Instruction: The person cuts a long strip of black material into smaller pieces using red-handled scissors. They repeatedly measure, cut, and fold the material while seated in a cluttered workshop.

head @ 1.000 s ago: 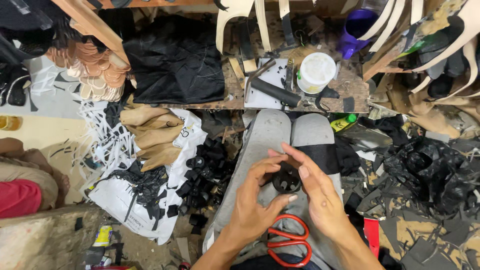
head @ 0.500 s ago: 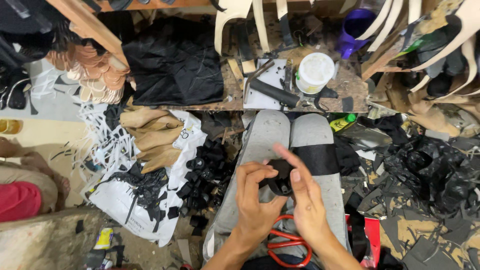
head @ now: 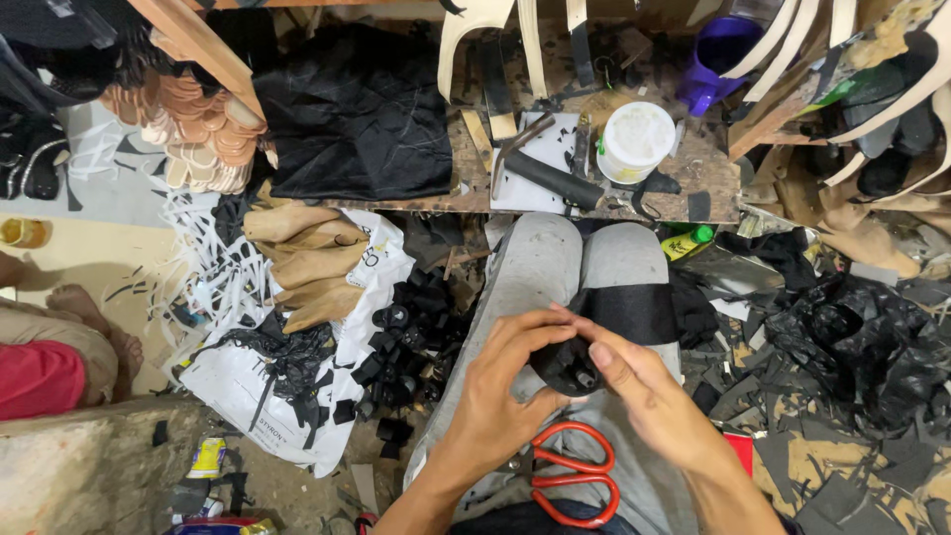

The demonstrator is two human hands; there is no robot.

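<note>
A wooden workbench (head: 693, 193) crosses the top of the view, with a heap of black cloth (head: 357, 109) on it beside a white tub (head: 635, 141). Below, white sheets (head: 248, 376) on the floor carry tan shoe lasts (head: 302, 260) and a pile of small black pieces (head: 411, 332). The person sits with grey-trousered legs (head: 555, 267) stretched toward the bench, a wide black strip (head: 634, 309) draped over the right knee. Red-handled scissors (head: 570, 471) lie in the lap. Above them, both hands meet on a small black piece (head: 565, 365): the left hand (head: 495, 406) curls its fingers closed around its near side, and the right hand (head: 649, 396) pinches it from the other side, thumb on top.
</note>
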